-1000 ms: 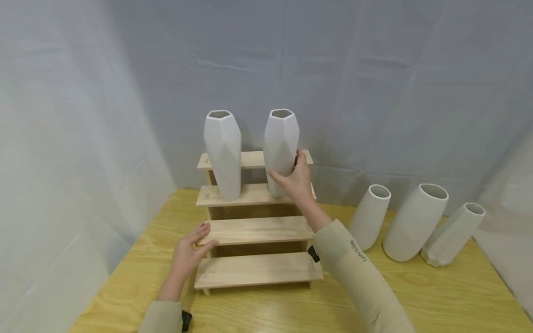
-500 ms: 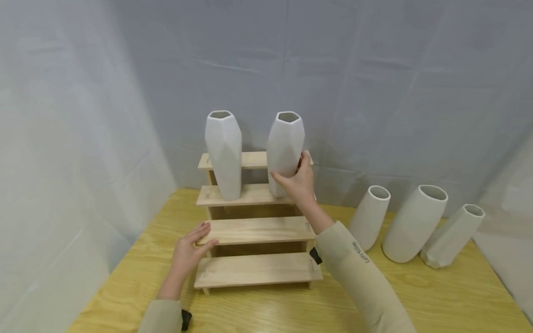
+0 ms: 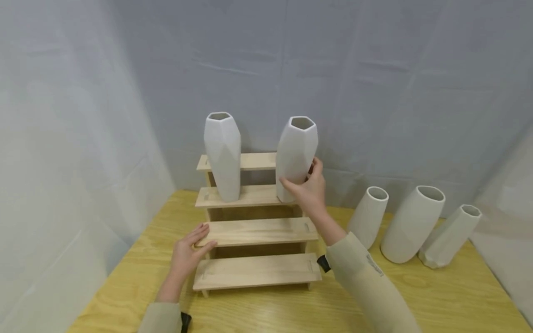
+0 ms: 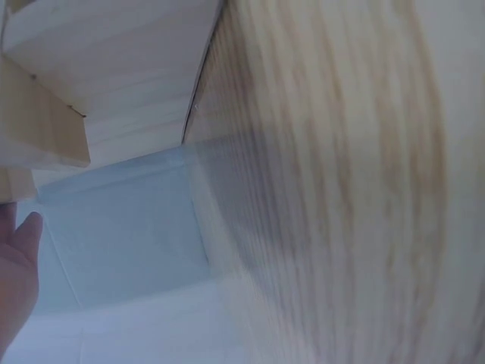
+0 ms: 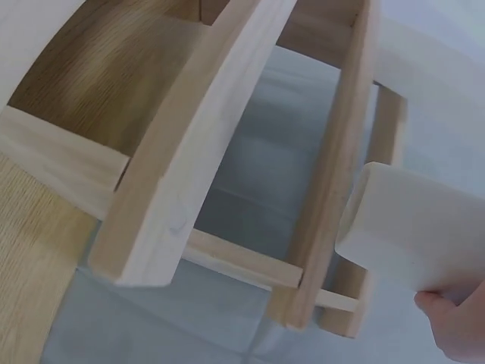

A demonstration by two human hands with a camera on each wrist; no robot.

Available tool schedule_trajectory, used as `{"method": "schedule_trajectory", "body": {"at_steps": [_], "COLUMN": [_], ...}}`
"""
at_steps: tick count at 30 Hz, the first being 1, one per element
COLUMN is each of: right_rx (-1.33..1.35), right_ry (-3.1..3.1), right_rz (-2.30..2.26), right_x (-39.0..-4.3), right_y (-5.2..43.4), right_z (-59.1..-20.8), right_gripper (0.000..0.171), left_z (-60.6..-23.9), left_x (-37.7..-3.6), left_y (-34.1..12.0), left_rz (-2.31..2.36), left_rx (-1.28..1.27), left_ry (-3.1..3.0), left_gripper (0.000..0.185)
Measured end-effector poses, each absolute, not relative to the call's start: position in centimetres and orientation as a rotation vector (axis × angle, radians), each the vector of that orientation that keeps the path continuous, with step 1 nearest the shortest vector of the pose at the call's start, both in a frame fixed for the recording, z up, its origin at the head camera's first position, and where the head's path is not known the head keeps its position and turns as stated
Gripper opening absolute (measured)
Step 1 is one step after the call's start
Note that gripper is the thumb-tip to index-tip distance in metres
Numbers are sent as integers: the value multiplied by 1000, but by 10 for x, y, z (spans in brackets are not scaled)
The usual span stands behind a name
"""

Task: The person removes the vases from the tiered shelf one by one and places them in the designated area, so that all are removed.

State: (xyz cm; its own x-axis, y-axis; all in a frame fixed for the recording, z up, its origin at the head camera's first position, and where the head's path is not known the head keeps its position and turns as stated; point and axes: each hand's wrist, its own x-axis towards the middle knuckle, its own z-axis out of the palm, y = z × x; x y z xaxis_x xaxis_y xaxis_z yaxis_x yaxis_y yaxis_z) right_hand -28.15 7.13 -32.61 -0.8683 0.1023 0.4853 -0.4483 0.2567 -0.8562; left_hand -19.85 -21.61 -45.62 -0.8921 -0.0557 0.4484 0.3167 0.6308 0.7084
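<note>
White faceted vase [image 3: 295, 155] tilts in right hand [image 3: 309, 188]

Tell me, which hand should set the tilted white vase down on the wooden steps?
Probably the right hand: it already grips the tilted vase near its base. The left hand lies flat on the wooden steps, steadying them.

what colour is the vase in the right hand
The faceted vase the right hand grips is plain matte white, no pattern; the head view shows it best.
</note>
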Motion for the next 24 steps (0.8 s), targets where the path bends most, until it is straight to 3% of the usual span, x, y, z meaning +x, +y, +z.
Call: {"method": "schedule_trajectory", "body": {"at_steps": [24], "right_rx": [405], "right_ry": [-1961], "right_rz": [1665], "right_x": [-222], "right_y": [124], "right_z": [-333], "right_gripper": [79], "left_z": [-454], "left_x": [-199], "left_y": [-215], "left_rz": [-1146], "left_rx": [-209], "left_ry": [-2407], "left_gripper": [46]}}
